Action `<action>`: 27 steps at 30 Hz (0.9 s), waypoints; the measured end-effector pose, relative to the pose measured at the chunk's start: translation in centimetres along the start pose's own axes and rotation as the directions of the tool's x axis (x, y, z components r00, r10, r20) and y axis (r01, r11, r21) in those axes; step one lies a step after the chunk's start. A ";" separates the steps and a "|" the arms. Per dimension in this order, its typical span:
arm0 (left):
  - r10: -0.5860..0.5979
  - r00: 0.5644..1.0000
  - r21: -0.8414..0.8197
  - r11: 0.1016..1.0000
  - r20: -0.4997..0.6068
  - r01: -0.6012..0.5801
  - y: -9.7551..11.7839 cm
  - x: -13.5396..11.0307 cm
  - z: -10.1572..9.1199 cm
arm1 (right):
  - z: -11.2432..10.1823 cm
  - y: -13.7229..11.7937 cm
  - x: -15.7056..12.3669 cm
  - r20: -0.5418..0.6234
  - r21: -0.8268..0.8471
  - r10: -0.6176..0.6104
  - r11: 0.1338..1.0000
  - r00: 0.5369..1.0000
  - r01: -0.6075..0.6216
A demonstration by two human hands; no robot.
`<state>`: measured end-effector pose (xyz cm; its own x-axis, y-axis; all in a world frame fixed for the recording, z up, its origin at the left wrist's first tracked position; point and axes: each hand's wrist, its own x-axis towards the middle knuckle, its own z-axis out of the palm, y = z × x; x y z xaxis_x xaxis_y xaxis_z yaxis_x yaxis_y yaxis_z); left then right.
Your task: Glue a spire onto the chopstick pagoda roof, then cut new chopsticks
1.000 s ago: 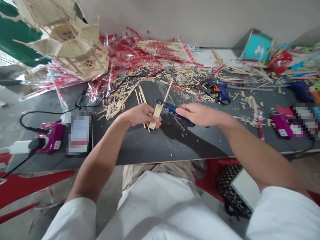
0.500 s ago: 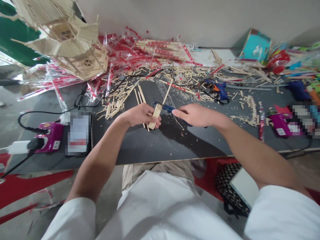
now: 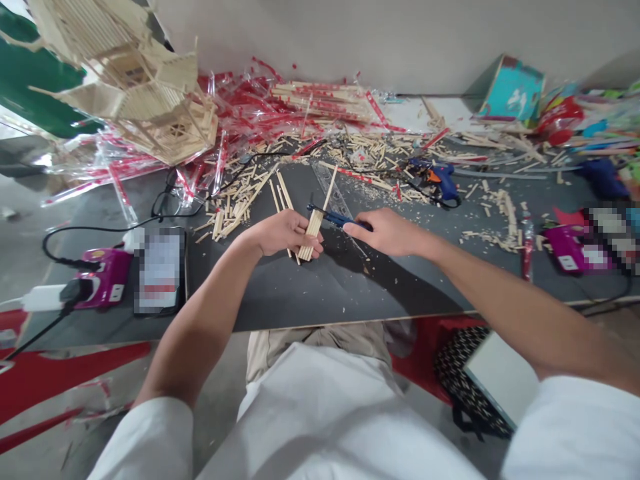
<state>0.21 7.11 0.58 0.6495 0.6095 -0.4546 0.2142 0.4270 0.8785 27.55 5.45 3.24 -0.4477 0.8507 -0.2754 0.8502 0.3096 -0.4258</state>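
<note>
My left hand (image 3: 283, 233) is closed round a small bundle of thin wooden sticks (image 3: 313, 230), held over the dark work board (image 3: 300, 287). One longer stick of the bundle points up and away. My right hand (image 3: 389, 232) grips a blue-handled cutter (image 3: 334, 216), whose jaws sit at the top of the bundle. The two hands are close together near the middle of the board.
Cut stick pieces (image 3: 240, 197) and red-and-clear wrappers (image 3: 250, 107) litter the back. A stick-built model house (image 3: 135, 87) stands back left. A blue glue gun (image 3: 440, 180) lies back right. Purple devices (image 3: 103, 277) (image 3: 567, 247), a phone (image 3: 160, 270) and cables flank the board.
My right hand has slid left along the blue cutter toward the bundle, covering more of its handle. My left hand and the sticks have barely moved.
</note>
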 end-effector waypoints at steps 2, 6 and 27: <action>-0.025 1.000 -0.040 0.999 0.008 0.025 -0.2 0.2 -0.1 | 0.0 0.1 0.1 0.012 0.006 -0.003 1.000 1.000 0.003; -0.030 0.999 -0.074 0.997 0.044 0.033 -0.5 0.4 -0.5 | 0.0 0.3 0.4 0.028 -0.023 -0.053 0.998 0.998 0.054; -0.032 0.996 -0.012 0.999 0.079 0.033 -0.5 0.3 -0.6 | 0.4 0.2 0.2 0.067 -0.209 -0.099 0.972 0.993 0.111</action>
<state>-0.15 7.47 -0.04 0.6977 0.5408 -0.4698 0.2270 0.4551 0.8610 27.54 5.50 2.78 -0.5469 0.7858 -0.2889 0.8345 0.4839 -0.2636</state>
